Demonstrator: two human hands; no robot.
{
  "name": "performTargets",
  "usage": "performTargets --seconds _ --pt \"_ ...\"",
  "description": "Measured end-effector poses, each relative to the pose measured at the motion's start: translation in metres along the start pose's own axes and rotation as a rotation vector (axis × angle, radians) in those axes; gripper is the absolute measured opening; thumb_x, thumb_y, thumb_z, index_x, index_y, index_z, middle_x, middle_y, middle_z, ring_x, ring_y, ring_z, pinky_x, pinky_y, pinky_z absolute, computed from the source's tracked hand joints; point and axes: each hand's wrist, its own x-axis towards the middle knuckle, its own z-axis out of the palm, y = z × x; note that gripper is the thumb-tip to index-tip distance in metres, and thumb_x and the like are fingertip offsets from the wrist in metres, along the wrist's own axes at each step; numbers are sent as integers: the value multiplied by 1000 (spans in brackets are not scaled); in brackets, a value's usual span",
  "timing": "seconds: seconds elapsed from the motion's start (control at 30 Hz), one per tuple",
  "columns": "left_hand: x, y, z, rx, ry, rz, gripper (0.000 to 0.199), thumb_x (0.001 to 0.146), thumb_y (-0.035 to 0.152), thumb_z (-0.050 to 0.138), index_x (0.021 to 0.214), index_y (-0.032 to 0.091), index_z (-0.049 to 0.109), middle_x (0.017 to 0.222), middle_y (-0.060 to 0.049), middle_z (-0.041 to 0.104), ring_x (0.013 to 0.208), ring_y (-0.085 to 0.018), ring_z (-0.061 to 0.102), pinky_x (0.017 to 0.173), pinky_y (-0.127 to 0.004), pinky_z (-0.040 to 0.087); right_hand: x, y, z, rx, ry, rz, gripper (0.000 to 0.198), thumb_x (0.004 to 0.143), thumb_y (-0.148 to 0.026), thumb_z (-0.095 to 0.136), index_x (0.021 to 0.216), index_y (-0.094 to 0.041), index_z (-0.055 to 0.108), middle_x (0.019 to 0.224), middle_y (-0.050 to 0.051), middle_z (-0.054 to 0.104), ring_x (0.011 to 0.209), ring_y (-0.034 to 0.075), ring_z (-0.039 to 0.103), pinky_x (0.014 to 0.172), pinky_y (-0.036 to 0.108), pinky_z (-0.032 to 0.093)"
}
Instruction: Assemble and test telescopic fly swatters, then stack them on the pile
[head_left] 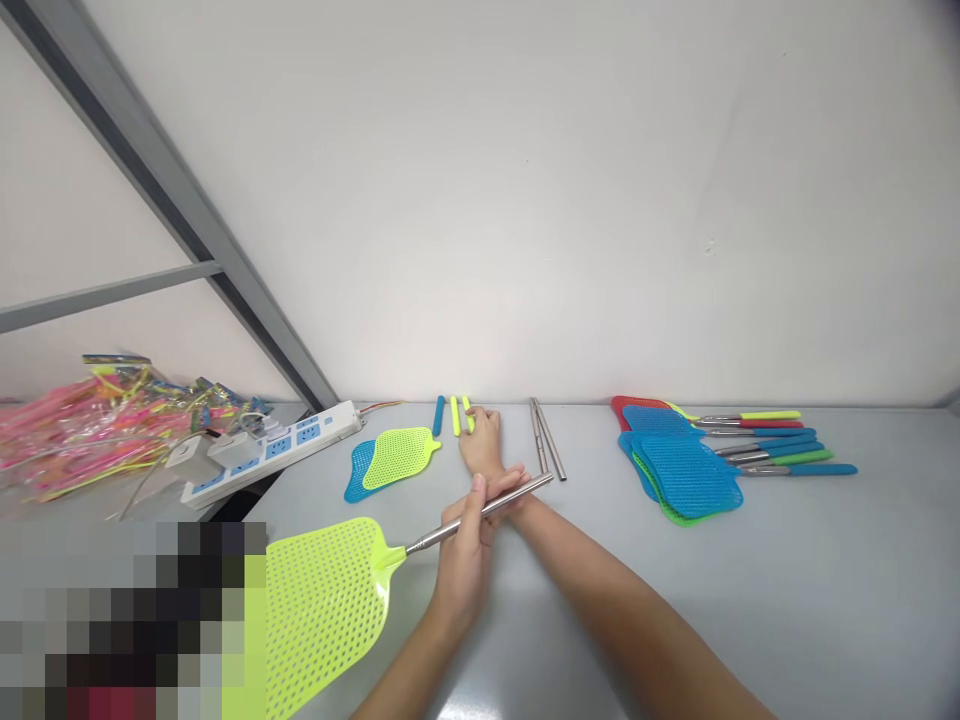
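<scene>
**Yellow-green fly swatter hanging nearest, its shaft resting in the left hand**

Its perforated paddle is filling the lower left, while the bare metal shaft is slanting up to the right. The left hand's fingers are grasping that shaft near its middle, thumb on top. The right hand is lying across, beyond the left, its fingers touching a yellow-green sleeve; whether they are clenching it, I cannot tell.

The swatter is looking light, with a thin paddle probably flexing easily and a stiff, smooth shaft likely turning or slipping under a loose hold. The shaft is offering the best hold; the thin neck, where paddle and metal are meeting, is seeming the weaker spot.

On the surface, finished-looking swatters are lying stacked at the right, showing no readable brand. Markings on the power strip and printed packets are staying too small to read.
</scene>
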Motion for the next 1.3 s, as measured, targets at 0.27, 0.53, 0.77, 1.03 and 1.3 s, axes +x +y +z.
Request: performTargets --seconds 0.27,0.53,0.77,1.03,1.3 --pt "0 -1 0 -21 -14 -16 33 79 32 43 96 11 62 101 -11 61 99 -25 52 83 -36 41 8 7 -7 56 -3 38 21 56 -10 48 75 -17 53 69 1 51 68 15 48 71 29 37" --pt "3 0 -1 -46 -9 -5 33 79 33 43 92 11 64 97 -11 62 96 -23 54 81 -34 42 4 5 -19 284 -30 151 22 70 -26 38 85 -18 52 63 -2 50 48 8 42 44 20 34" --pt "10 -2 -5 -66 5 28 35 80 35 42 89 10 64 97 -12 62 94 -23 55 80 -34 42 -26 -3 -52 461 -169 238 20 72 -31 41 80 -17 52 56 -3 45 40 5 34 37 18 28" --pt "10 -1 -4 -12 -24 11 38 80 38 40 90 9 63 101 -14 60 94 -23 55 76 -31 44 -87 -13 -155 596 -457 385 24 69 -36 56 79 -14 57 54 -2 45 42 5 30 38 18 25" --pt "8 -9 -2 -34 -90 -42 38 80 37 40 89 8 64 101 -15 60 96 -24 54 76 -31 44 -87 -3 -237 761 -85 446 19 68 -34 60 75 -16 60 56 -2 42 45 5 28 42 20 27"
